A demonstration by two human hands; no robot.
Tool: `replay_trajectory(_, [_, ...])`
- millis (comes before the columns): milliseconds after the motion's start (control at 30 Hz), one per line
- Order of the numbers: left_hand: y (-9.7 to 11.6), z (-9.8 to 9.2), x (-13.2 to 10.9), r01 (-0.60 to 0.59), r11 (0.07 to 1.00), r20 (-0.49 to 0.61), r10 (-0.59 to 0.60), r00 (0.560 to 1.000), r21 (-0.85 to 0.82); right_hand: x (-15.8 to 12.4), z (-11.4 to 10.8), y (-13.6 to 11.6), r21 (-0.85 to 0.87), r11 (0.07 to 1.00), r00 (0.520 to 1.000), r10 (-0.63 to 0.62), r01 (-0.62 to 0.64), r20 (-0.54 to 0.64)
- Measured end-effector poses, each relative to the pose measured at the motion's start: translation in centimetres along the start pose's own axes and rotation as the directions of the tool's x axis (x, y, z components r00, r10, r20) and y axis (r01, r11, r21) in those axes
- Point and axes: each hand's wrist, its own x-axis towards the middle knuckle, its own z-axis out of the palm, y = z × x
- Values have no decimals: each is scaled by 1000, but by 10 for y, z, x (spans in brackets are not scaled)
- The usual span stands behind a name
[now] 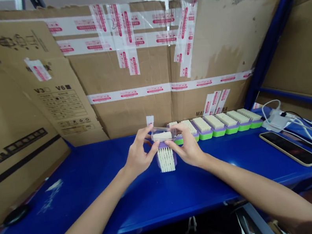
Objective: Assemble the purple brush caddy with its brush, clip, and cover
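My left hand (pixel 140 153) and my right hand (pixel 190 146) are raised over the middle of the blue table, each closed on one side of a small clear plastic box (pixel 172 133). A pale block shows through its wall; whether it lies inside or behind cannot be told. Directly below the box is a scrub brush (pixel 166 160) with cream bristles and a purple edge, partly covered by the box and my thumbs. Beyond my right hand runs a row of similar brushes (pixel 216 125), bristles up, on purple and green bases. My right fingers hide part of the nearest ones.
Taped cardboard (pixel 137 112) walls the table's back. On the right lie a phone (pixel 291 148) with a charging cable and a white power strip (pixel 275 121) with tangled cords. A black rounded object (pixel 17 215) sits at the far left of the blue table (pixel 98 198).
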Motion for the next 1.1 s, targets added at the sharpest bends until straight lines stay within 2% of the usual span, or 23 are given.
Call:
replay_trajectory(133, [-2, -1, -1, -19, 999, 19, 18, 1000, 45, 5, -6, -2, -21, 998, 997, -59, 60, 40])
replay_trajectory(267, [-3, -3, -1, 19, 998, 52, -22, 998, 64, 5, -8, -3, -42, 996, 994, -69, 73, 89])
replay_trajectory(433, [-3, -5, 2, 24, 996, 62, -30, 998, 81, 5, -7, -5, 3, 997, 992, 72, -73, 102])
replay_trajectory(667, [-11, 2, -3, 65, 998, 70, -67, 995, 21, 5, -7, -2, 88, 960, 960, 253, -265, 123])
replay_trajectory(767, [-17, 6, -8, 124, 992, 90, -122, 988, -9, 5, -7, -3, 69, 965, 963, 245, -254, 114])
replay_trajectory(933, [-20, 6, -8, 167, 983, 124, -157, 980, -70, 5, -6, -5, 32, 989, 985, 144, -148, 96])
replay_trajectory(1100, [-16, 2, -5, 151, 989, 167, -149, 975, 0, 6, -9, -2, 2, 976, 971, 216, -217, 100])
